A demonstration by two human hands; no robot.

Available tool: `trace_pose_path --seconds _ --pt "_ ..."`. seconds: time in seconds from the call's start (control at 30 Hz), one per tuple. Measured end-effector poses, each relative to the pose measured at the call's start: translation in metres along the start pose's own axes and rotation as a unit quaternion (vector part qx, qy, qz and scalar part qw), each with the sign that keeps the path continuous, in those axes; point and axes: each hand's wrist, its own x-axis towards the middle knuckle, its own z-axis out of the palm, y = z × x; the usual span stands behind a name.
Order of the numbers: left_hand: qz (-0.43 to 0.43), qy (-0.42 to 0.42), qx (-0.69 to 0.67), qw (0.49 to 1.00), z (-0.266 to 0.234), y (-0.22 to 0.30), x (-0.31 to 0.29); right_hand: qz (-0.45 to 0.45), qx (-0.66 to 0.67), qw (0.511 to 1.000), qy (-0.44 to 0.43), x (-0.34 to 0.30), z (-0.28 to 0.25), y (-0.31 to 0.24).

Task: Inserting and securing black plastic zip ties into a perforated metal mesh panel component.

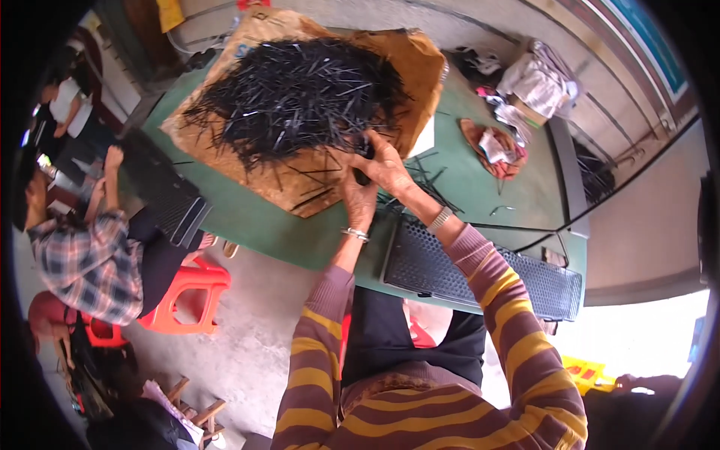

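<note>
A large heap of thin black strips (300, 94) lies on a brown paper sack (292, 180) spread over the green table. At the heap's near right edge, my two hands meet. My left hand (360, 199) is closed with its fingers up against a small black piece (361, 177). My right hand (386, 166) comes in from the right, closed on the same piece, with thumb and fingers bent around it. The hands hide much of this piece, so its exact kind does not show. Several loose black strips (431, 184) lie right beside my right hand.
A long black perforated tray (480, 262) lies along the green table's (270, 244) near edge. A reddish cloth pouch (495, 150) and crumpled bags (536, 79) are at the right. Leftward, a person in a checked shirt (90, 262) sits by a red stool (191, 292).
</note>
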Motion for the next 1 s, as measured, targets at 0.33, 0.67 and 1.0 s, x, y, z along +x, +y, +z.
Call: trace_pose_path --seconds 0.33,0.67,1.0 --pt "0.015 0.004 0.023 1.0 0.001 -0.003 -0.021 0.059 0.154 0.986 0.009 -0.024 -0.003 0.006" --pt "0.025 0.003 -0.012 1.0 0.002 0.008 -0.028 -0.063 0.084 0.99 0.093 -0.033 -0.01 -0.002" --pt "-0.046 -0.024 -0.271 0.961 0.009 -0.016 -0.031 0.217 -0.156 0.951 -0.153 -0.066 -0.036 -0.006"
